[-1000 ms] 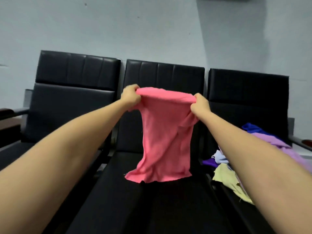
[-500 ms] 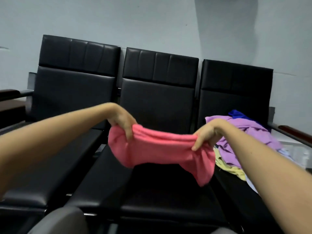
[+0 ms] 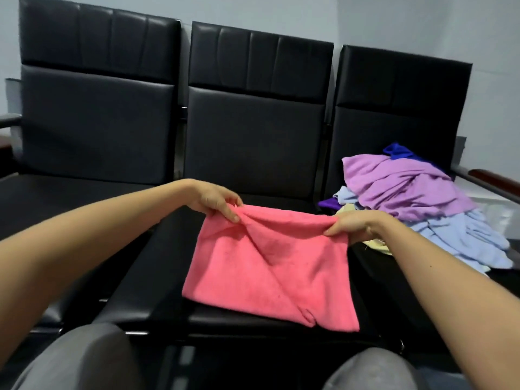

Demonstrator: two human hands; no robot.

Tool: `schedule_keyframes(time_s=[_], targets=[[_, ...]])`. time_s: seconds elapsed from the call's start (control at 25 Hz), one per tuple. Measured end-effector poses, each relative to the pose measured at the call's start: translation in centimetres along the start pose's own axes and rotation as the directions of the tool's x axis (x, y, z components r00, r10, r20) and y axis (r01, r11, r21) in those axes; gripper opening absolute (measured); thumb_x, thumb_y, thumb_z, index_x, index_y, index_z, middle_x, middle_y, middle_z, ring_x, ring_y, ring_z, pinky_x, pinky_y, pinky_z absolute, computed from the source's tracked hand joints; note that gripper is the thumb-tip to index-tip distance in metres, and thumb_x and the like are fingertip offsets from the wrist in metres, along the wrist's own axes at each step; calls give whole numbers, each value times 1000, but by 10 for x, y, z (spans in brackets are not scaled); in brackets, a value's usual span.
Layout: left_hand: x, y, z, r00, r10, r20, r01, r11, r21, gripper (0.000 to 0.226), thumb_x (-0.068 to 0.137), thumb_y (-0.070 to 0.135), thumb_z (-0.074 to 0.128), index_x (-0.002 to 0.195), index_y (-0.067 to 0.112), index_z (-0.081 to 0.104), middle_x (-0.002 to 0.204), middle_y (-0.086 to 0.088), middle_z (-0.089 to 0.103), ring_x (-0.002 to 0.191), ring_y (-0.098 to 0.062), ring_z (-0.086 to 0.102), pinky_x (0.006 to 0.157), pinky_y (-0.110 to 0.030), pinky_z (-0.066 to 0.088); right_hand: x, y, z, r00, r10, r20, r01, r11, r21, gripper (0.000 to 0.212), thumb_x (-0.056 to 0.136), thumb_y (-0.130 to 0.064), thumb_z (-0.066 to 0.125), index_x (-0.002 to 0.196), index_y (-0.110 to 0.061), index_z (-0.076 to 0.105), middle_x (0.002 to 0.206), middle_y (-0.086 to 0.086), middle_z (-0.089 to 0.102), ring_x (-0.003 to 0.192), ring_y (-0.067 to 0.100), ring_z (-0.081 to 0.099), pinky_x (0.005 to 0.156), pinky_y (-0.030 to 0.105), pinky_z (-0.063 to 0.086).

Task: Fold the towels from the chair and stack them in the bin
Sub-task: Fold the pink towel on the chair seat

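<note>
Both hands are pinching the far edge of a pink terry towel point(image 3: 270, 266) lying on the middle black padded chair seat point(image 3: 157, 277): left hand point(image 3: 213, 199), right hand point(image 3: 356, 226). A pile of purple, blue and yellow towels point(image 3: 416, 204) is sitting on the right seat.

The one head-worn camera is looking forward and down from the person's head, squarely facing the middle chair point(image 3: 254, 142) of a black three-seat row. It is sitting close: the left hand point(image 3: 213, 199) and right hand point(image 3: 358, 226), pinching the pink towel point(image 3: 270, 271), are landing mid-frame, and grey-clad knees point(image 3: 84, 358) are crowding the bottom edge.
</note>
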State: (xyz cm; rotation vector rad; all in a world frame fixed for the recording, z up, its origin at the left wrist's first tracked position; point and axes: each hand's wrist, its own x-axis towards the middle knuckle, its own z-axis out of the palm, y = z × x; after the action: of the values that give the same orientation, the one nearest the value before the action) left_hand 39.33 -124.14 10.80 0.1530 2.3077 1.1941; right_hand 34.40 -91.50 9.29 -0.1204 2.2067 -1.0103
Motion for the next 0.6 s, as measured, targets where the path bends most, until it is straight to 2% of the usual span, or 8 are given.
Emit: schedule_keyframes(time_s=[0.08,0.16,0.24,0.4,0.44,0.48,0.56,0.6], targets=[[18,-2,-13,990,64,-129,-83,985,-151,20,88,-3,58,100,13,58,91,-1,63,85,-15,63,70,-24,54,5,6,-9,984,-71,-165,89,990,108,21,89,1,55,104,-13,60,89,5,63,76,16,57,67,30,49],[43,-7,-24,964,62,-259,-119,970,-210,22,90,-9,50,94,12,57,86,-4,59,79,-15,59,71,-26,53,18,14,-20,961,-80,-265,132,974,183,27,90,7,48,89,-18,60,79,2,61,71,12,56,62,26,48],[67,-11,-30,915,-2,-404,-104,966,-239,25,89,-9,48,83,14,55,79,-5,55,70,-15,54,64,-26,48,36,19,-27,942,-91,-324,177,953,246,34,88,10,42,79,-17,58,74,4,57,65,13,52,58,23,45],[121,-19,-39,774,-29,-633,-99,981,-166,17,85,-2,56,81,14,58,72,-3,56,60,-14,51,49,-20,44,88,29,-38,859,-21,-512,263,876,404,35,83,14,40,70,-14,55,59,5,54,56,15,46,47,20,37],[134,-23,-40,745,-15,-666,-95,987,-128,14,84,-1,58,89,11,62,78,-6,59,63,-15,54,52,-20,47,99,32,-39,834,-14,-551,271,880,389,33,82,14,39,72,-14,55,60,5,53,56,15,44,45,20,35],[147,-27,-41,730,10,-683,-60,997,-50,20,83,2,60,101,10,64,89,-8,63,71,-18,58,62,-24,52,112,37,-39,814,4,-581,258,894,367,31,82,13,39,76,-12,56,63,6,51,56,15,44,44,20,35],[177,-39,-37,742,19,-670,139,973,182,48,80,16,64,127,16,55,119,-11,58,100,-26,60,89,-36,50,134,47,-36,796,67,-602,183,921,344,27,82,7,41,97,-9,55,71,7,51,60,18,47,45,20,36],[189,-43,-31,750,9,-661,242,926,288,55,80,23,64,133,21,49,128,-10,53,112,-29,56,96,-40,46,143,48,-34,786,82,-613,153,935,321,32,80,1,45,109,-9,53,79,8,53,67,23,52,52,23,40]])
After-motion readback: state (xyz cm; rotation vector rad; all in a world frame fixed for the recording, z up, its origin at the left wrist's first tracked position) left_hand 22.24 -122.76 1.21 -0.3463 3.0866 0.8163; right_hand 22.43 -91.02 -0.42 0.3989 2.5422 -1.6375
